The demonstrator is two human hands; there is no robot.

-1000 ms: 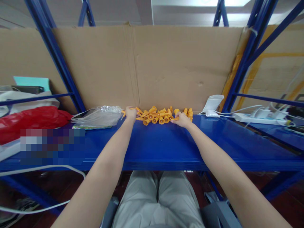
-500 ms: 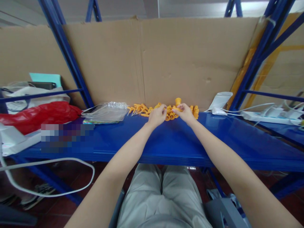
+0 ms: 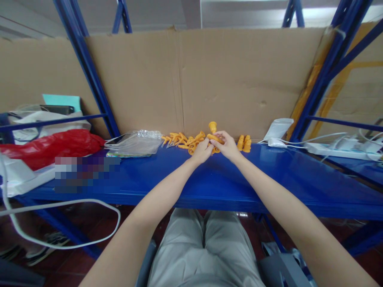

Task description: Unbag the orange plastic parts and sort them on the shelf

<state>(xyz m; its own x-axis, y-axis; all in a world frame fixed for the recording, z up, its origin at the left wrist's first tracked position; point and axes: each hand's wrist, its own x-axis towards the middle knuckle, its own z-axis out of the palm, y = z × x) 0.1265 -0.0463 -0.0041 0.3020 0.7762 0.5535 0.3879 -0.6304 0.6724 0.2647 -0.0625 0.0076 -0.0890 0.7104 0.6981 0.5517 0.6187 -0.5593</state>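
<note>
In the middle of the blue shelf, my right hand is closed around an elongated orange plastic piece, which lies tilted between my two hands. My left hand is closed with its fingertips at the piece's left end. Just behind them a flared orange cup-shaped piece stands up. Several round-ended orange pieces lie under and beside my left hand, partly covered by it. Farther left spreads a pile of branching orange pieces with small metal chains. Ridged orange pieces sit right of my right hand.
Clear plastic bags lie left of the pile, near a red bag. A white cable loops over the front left edge. A cardboard sheet walls the back. White adapters and a power strip are at the right.
My hands have come closer together and slightly nearer to me, the right one moving left. The flared piece and the round-ended pieces have shifted left, leaving a gap before the ridged ones.
</note>
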